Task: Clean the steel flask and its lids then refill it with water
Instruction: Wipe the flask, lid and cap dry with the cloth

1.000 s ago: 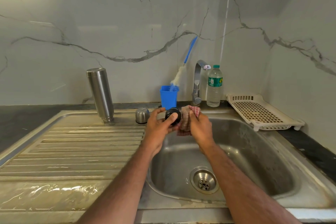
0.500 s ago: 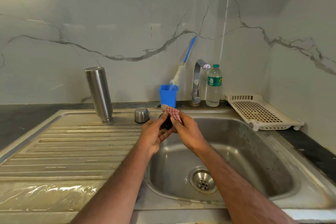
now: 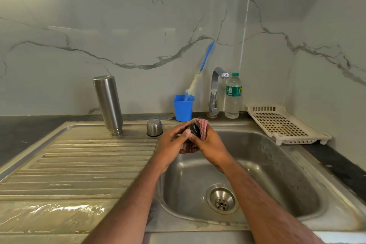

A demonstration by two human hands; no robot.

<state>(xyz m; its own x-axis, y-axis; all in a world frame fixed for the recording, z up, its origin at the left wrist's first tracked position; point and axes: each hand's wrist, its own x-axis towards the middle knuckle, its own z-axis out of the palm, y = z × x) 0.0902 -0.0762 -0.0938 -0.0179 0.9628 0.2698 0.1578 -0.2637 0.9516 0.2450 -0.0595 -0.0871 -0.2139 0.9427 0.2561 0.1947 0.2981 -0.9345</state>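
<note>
Sink basin (image 3: 277, 174) fills lower right, drain (image 3: 221, 198) near bottom centre. Centre frame, over basin's back-left edge: left hand (image 3: 172, 144) w/ fingers curled round black inner lid (image 3: 193, 129); right hand (image 3: 213, 148) grips red-checked cloth (image 3: 202, 126) wrapped against lid. Behind, on drainboard (image 3: 79, 164): steel cap (image 3: 154, 127), then steel flask (image 3: 108, 103) standing mouth-down, mid-left. Farther back: blue cup (image 3: 183, 108) w/ bottle brush (image 3: 198, 77), tap (image 3: 214, 91), water bottle (image 3: 233, 96); white tray (image 3: 283, 123) at right.

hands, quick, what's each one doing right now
Left hand: grips the black lid.
Right hand: holds the checked cloth against that lid.
</note>
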